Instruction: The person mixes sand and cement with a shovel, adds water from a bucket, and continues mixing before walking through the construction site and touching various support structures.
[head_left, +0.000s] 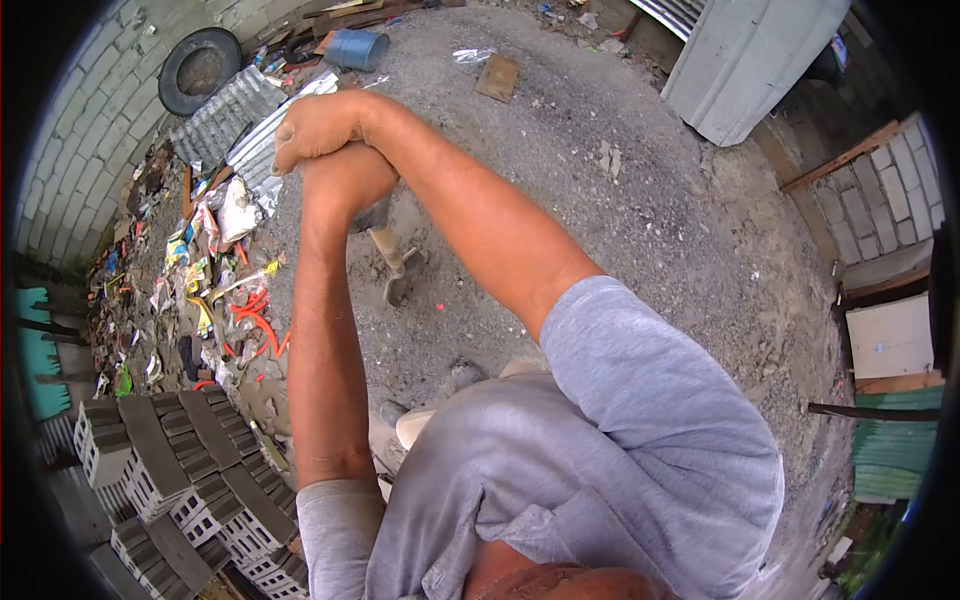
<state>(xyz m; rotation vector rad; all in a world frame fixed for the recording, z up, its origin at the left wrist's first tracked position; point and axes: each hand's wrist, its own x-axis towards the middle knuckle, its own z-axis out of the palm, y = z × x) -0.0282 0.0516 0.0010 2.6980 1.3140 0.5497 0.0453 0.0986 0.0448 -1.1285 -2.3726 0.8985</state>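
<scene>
Both arms reach forward, crossing at the hands. My right hand [318,128] is closed, its curled fingers lying over my left hand [352,176]. My left hand is closed around the top end of an upright shovel, its fingers mostly hidden. Below the hands the pale shaft of the shovel [386,244] leads down to a dirty metal blade [404,278] on the grey, gritty ground. The grip itself is covered by the hands. A grey part of the handle shows just under my left hand.
Scattered rubbish [205,260] and corrugated sheets [225,115] lie left, near a tyre [200,70] and blue bucket [356,48]. Stacked hollow blocks [170,455] stand lower left. A flat board [496,78] lies on the gravel [640,220]. A metal sheet [750,60] leans upper right.
</scene>
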